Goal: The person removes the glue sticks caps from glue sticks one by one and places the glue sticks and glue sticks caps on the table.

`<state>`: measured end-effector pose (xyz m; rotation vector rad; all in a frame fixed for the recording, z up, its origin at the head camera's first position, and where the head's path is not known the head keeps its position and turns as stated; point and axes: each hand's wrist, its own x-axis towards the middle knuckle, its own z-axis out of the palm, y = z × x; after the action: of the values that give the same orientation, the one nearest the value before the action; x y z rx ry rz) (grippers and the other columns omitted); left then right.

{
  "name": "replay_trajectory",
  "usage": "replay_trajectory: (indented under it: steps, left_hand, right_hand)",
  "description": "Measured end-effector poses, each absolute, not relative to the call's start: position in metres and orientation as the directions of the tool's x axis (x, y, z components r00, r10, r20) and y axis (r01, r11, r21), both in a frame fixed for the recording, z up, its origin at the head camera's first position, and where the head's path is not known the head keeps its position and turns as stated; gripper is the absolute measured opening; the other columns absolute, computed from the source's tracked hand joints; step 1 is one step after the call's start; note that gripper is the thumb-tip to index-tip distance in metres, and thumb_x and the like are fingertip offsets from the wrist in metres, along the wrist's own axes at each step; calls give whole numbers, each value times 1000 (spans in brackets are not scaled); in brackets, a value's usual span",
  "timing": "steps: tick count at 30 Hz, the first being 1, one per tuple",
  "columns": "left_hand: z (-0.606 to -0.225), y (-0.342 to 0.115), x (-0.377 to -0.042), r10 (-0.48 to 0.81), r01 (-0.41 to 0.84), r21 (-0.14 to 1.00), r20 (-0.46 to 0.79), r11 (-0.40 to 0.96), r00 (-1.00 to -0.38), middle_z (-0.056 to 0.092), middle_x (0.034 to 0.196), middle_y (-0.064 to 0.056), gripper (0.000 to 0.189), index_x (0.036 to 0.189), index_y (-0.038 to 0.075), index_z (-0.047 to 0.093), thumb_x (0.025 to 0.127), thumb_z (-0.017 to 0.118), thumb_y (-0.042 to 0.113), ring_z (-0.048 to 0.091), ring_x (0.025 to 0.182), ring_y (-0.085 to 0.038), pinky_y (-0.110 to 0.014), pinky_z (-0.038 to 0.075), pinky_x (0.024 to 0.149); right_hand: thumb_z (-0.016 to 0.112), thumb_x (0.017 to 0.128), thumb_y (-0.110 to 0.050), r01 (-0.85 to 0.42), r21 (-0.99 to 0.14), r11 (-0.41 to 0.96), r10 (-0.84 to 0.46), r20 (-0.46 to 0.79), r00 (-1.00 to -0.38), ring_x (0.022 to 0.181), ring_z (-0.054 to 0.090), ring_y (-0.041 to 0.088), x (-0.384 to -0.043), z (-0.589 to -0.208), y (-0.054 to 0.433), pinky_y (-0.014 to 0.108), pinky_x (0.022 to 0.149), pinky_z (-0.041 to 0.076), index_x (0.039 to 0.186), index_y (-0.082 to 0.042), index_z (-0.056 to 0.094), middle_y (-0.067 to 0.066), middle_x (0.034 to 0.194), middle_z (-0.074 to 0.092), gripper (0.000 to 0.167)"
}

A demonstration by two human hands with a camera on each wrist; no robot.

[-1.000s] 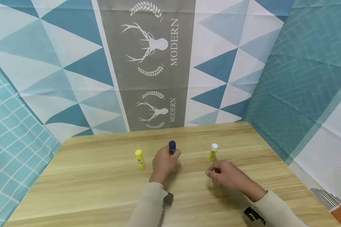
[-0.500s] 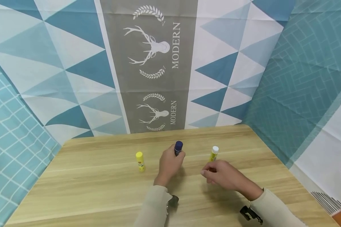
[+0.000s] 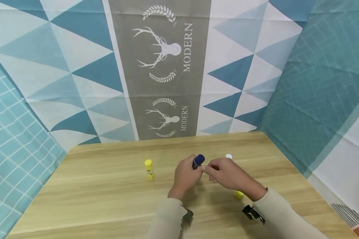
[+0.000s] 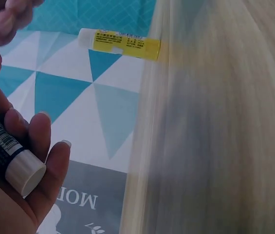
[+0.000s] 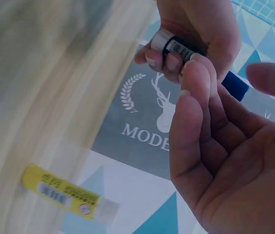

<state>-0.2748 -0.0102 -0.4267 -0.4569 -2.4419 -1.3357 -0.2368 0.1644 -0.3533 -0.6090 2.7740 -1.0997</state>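
Observation:
In the head view, my left hand (image 3: 186, 176) grips a navy-blue glue stick (image 3: 198, 160) above the table, its cap leaning up and to the right. The white base end of this glue stick (image 4: 25, 171) pokes out past the curled fingers in the left wrist view. My right hand (image 3: 224, 172) is alongside, its fingers loosely bent with nothing in them and its fingertips right at the left thumb. In the right wrist view, the right palm (image 5: 254, 170) faces the glue stick. Behind the right hand stands a yellow glue stick with a white cap (image 3: 228, 156), mostly hidden in the head view.
A yellow glue stick with a yellow cap (image 3: 148, 168) stands upright on the wooden table (image 3: 92, 186), left of both hands. Another yellow object (image 3: 239, 194) shows partly under the right forearm. Patterned cloth (image 3: 167, 83) hangs behind the table.
My left hand has carried the navy glue stick to the right and tilted it. The right hand has moved left and up to meet it, uncovering a yellow object beneath the forearm.

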Motion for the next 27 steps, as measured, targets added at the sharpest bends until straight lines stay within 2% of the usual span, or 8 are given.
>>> replay_trajectory:
  steps: [2,6,12,18,24,27]
  left_hand:
    - [-426,-10,-275,137,463,725,463,511,-876,44,61,9,17,75,19,54,85,67,21,39,52,-8,-26,31,48]
    - [-424,-9,-276,180,539,676,528,502,-830,44,62,7,21,74,19,52,88,66,21,39,52,-7,-24,30,48]
    - [-424,-9,-275,314,607,651,520,455,-794,40,60,7,28,69,18,47,91,64,18,34,51,-6,-23,28,48]
    - [-426,-11,-273,388,646,638,517,420,-763,39,58,10,28,67,19,47,89,63,15,34,49,-4,-21,29,47]
    - [-427,-15,-273,395,705,481,596,522,-699,46,60,12,13,74,19,56,81,66,15,37,49,-3,-18,31,45]
    - [-428,-16,-273,371,704,405,639,583,-674,47,59,13,14,72,20,56,77,69,18,38,48,-3,-18,31,44]
  right_hand:
    - [55,97,-55,-327,-633,702,-361,80,-929,57,53,13,-239,-352,161,33,56,44,77,-19,67,-2,68,61,43]
    - [55,92,-66,-326,-549,769,-306,131,-943,57,52,13,-244,-349,157,33,55,43,75,-21,65,-5,65,57,49]
    - [57,90,-67,-331,-522,786,-300,147,-943,50,39,14,-250,-348,154,31,50,31,66,-15,53,-3,57,42,57]
    - [61,93,-57,-342,-501,795,-329,117,-937,48,36,13,-252,-353,150,29,48,30,63,-15,50,-3,55,39,52]
    - [59,94,-55,-441,-390,808,-414,156,-897,50,45,9,-247,-356,145,29,49,38,74,-23,64,-10,59,49,38]
    - [56,95,-57,-485,-348,803,-444,194,-875,51,46,7,-246,-357,144,28,49,39,79,-26,66,-12,59,50,36]
